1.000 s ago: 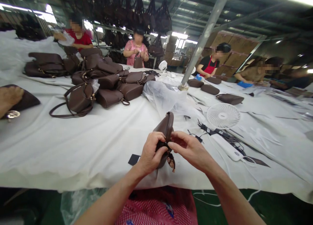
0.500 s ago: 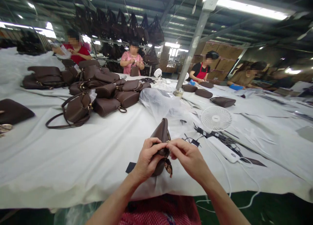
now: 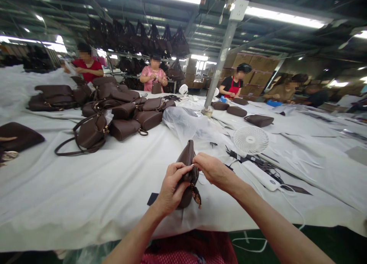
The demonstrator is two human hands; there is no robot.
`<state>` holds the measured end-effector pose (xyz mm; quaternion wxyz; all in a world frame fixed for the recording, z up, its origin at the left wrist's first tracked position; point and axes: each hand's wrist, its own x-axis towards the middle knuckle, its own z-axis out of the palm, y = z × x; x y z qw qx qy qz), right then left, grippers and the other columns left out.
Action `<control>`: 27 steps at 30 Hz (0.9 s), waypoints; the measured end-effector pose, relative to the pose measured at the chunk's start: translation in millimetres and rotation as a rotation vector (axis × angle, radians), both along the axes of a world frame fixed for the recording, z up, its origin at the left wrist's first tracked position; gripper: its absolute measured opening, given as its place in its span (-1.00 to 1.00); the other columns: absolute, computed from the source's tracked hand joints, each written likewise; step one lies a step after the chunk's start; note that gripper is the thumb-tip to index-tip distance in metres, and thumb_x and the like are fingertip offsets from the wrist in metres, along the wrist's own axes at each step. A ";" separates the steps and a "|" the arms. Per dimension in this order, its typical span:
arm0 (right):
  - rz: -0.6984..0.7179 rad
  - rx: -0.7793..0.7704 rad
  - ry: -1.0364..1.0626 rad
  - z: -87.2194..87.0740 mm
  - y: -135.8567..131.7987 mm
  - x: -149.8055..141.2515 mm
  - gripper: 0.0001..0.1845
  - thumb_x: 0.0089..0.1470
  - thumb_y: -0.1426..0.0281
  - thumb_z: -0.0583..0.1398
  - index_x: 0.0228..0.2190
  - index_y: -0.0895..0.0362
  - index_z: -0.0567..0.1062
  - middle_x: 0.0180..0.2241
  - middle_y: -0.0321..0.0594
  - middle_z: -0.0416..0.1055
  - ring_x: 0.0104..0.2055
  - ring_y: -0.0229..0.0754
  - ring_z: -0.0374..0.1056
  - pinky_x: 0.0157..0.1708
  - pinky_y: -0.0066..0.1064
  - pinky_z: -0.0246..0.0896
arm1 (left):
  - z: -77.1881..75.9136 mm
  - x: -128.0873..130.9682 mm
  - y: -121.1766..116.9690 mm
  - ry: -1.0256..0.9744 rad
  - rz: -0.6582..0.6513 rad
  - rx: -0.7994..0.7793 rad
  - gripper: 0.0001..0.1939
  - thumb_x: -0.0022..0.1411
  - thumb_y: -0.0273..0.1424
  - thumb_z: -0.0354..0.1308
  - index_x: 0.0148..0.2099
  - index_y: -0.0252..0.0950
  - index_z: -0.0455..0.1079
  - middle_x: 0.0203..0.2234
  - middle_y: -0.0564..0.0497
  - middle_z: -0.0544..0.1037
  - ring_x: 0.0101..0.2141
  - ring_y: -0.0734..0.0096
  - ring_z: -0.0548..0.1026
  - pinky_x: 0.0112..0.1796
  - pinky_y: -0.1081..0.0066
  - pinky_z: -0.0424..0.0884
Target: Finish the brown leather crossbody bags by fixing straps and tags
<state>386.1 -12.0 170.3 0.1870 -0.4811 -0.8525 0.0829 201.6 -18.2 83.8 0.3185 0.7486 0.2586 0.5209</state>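
Note:
A dark brown handbag [image 3: 185, 157] stands on edge on the white table cover, its narrow zipped side towards me. My left hand [image 3: 173, 185] grips the near part of its body, thumb low and fingers across the top. My right hand [image 3: 210, 167] is pinched at the top seam, just beyond the left fingertips; what lies between thumb and finger is hidden. From the bag's near end hangs a patterned scarf-like ribbon [image 3: 196, 196]. A small black card [image 3: 152, 198] lies left of the bag, partly behind my left wrist.
Brown handbags [image 3: 124, 128] are heaped at the left. To the right stand a white fan [image 3: 251, 140] and a white power bank [image 3: 260, 176] with cables, beside black straps. Clear plastic sheeting [image 3: 186, 120] and a metal post [image 3: 219, 73] are ahead. Several co-workers sit across the table.
My right hand has moved a little away from me along the bag's top seam, with its wrist turned further outward. My left hand keeps its hold. The view has tilted slightly upward.

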 end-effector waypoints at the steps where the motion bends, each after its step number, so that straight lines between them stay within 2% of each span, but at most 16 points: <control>1: 0.017 0.018 -0.029 1.3 1.7 0.9 -0.83 0.19 0.48 0.01 -0.42 0.12 0.34 -0.42 -0.28 0.28 -0.40 -0.26 0.19 -0.38 -0.44 0.10 | 1.4 0.1 -0.5 0.003 -0.001 -0.004 -0.49 0.15 -0.62 0.05 0.13 -0.15 0.33 -0.05 -0.10 0.32 0.00 0.19 0.30 0.05 0.14 0.28; 6: 0.078 -0.008 0.017 7.0 4.3 1.0 -0.80 0.21 0.47 0.00 -0.45 0.12 0.33 -0.47 -0.32 0.26 -0.43 -0.29 0.18 -0.41 -0.48 0.07 | 2.4 1.2 -1.6 0.026 0.032 0.032 -0.45 0.15 -0.63 0.04 0.16 -0.13 0.30 -0.05 -0.10 0.33 -0.01 0.20 0.31 0.03 0.14 0.31; 10: -0.008 -0.098 0.126 10.4 -0.4 -2.7 -0.79 0.19 0.45 0.00 -0.48 0.11 0.30 -0.56 -0.38 0.25 -0.50 -0.32 0.17 -0.46 -0.50 0.04 | -6.7 2.5 -2.1 0.068 0.100 0.144 -0.43 0.23 -0.58 0.02 0.24 -0.07 0.19 -0.02 -0.09 0.30 0.01 0.23 0.31 0.03 0.18 0.34; 15: -0.078 -0.193 0.183 10.9 -6.2 -3.3 -0.78 0.18 0.42 0.01 -0.50 0.10 0.30 -0.58 -0.39 0.28 -0.54 -0.33 0.19 -0.50 -0.50 0.04 | -9.9 1.9 -4.7 0.109 0.150 0.293 -0.61 0.29 -0.50 0.02 0.14 -0.15 0.32 0.05 -0.13 0.26 0.06 0.22 0.30 0.03 0.21 0.36; 21: -0.079 -0.184 0.188 7.8 -4.9 -1.2 -0.79 0.19 0.41 -0.01 -0.46 0.10 0.33 -0.52 -0.34 0.37 -0.50 -0.32 0.25 -0.45 -0.49 0.11 | 13.9 -1.8 -2.5 0.218 0.224 0.375 -0.78 0.29 -0.53 -0.03 -0.14 -0.29 0.43 0.05 -0.13 0.29 -0.03 0.30 0.38 -0.04 0.32 0.42; 24: -0.073 -0.184 0.200 5.9 -2.7 -0.4 -0.79 0.20 0.40 0.00 -0.46 0.10 0.34 -0.52 -0.33 0.37 -0.49 -0.31 0.26 -0.45 -0.49 0.11 | 27.3 -5.7 2.1 0.382 0.170 0.463 -0.77 0.29 -0.53 -0.05 -0.20 -0.28 0.44 0.07 -0.09 0.33 -0.03 0.32 0.38 -0.06 0.35 0.42; 27: -0.072 -0.172 0.211 4.9 -1.6 -1.2 -0.78 0.20 0.38 0.01 -0.46 0.10 0.34 -0.55 -0.35 0.35 -0.49 -0.30 0.25 -0.45 -0.49 0.09 | 40.5 -8.1 5.5 0.533 0.126 0.520 -0.78 0.29 -0.52 -0.04 -0.28 -0.27 0.44 0.06 -0.06 0.35 -0.02 0.29 0.37 -0.07 0.30 0.43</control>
